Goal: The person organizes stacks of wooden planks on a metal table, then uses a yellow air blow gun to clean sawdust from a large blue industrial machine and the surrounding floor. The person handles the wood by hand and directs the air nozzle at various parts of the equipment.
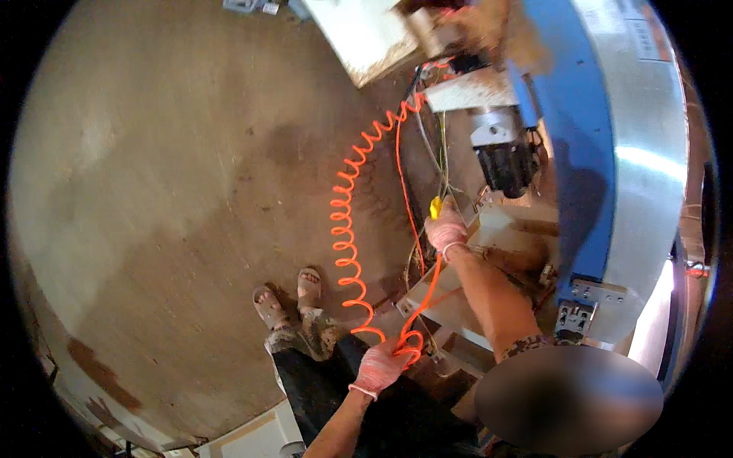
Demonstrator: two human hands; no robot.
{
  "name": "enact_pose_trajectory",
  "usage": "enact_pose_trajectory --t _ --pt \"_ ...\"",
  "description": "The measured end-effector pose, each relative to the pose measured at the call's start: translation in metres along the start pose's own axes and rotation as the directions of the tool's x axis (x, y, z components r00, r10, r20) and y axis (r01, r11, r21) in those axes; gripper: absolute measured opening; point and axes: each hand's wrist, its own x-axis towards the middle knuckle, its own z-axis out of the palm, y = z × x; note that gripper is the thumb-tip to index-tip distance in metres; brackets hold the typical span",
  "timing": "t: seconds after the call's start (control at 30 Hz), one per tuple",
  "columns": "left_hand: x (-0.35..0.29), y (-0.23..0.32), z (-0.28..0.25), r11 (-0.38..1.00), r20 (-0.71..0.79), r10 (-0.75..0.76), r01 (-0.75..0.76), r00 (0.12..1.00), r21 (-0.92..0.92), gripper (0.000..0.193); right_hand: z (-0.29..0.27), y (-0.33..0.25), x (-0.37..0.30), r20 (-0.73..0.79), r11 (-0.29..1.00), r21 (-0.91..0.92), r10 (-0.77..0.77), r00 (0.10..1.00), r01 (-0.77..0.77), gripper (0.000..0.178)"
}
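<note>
My left hand (379, 369), in a pinkish knit glove, is closed around a few loops of the orange coiled air hose (343, 217). From there a length of the hose rises to my right hand (447, 229), gloved alike and held farther forward. That hand is wrapped around a yellow air blow gun (435, 208), most of which my fingers hide. The rest of the coil arcs up past the left side of my hands to the machine. Ahead of my right hand, beside the thin cables, hangs a black motor (505, 164) with a silver top.
A blue machine frame (584, 175) with a wide metal band (649, 175) curves along the right. Dusty open compartments (515, 225) lie under my right forearm. A white panel (359, 38) juts out at the top. My sandalled feet (309, 288) stand on the brown floor (153, 191).
</note>
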Motion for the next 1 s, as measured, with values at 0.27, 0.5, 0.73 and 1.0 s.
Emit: enact_pose_trajectory --t 0.27,0.5,0.73,1.0 --pt "-0.144 0.092 -0.050 0.888 0.182 -0.174 0.235 0.968 -0.397 0.037 -0.050 0.039 -0.137 0.440 0.873 0.471 -0.357 0.824 0.127 0.056" --pt "-0.247 0.210 -0.081 0.965 0.005 -0.210 0.208 0.978 -0.157 0.054 -0.125 0.069 -0.270 0.471 0.395 0.882 -0.768 0.434 -0.258 0.025" --pt "-0.279 0.375 -0.091 0.953 0.076 -0.161 0.135 0.984 0.270 0.053 -0.353 0.094 -0.332 0.036 0.148 0.973 -0.855 0.518 0.176 0.035" --pt "-0.262 0.543 0.020 0.902 0.604 -0.147 -0.144 0.783 0.406 0.026 -0.560 0.221 -0.262 -0.461 -0.646 0.754 -0.385 0.800 0.124 0.019"
